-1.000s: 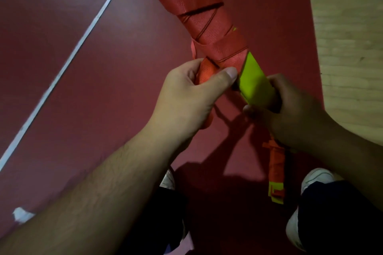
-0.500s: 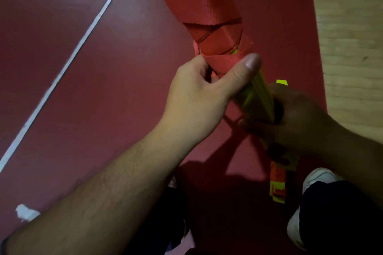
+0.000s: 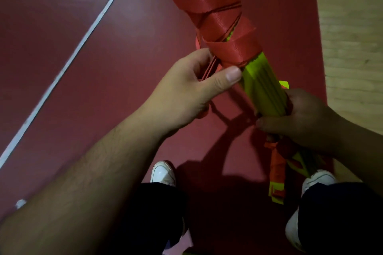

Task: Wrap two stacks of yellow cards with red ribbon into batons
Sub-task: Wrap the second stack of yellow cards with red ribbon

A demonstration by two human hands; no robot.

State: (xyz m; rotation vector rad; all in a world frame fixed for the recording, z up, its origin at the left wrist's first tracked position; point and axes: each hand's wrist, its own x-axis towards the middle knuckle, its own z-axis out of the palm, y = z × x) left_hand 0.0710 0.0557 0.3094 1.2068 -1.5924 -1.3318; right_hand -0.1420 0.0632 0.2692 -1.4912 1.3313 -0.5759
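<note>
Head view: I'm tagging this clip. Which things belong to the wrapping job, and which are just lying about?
Job: red ribbon, yellow cards, left hand, right hand, second bundle.
Lying about: white scrap, floor line, white shoes.

One head-worn wide-angle camera looks steeply downward. The left hand (image 3: pixel 186 91) and right hand (image 3: pixel 306 122) sit close to the lens, with red floor (image 3: pixel 62 27) and white shoes (image 3: pixel 163 174) below.
</note>
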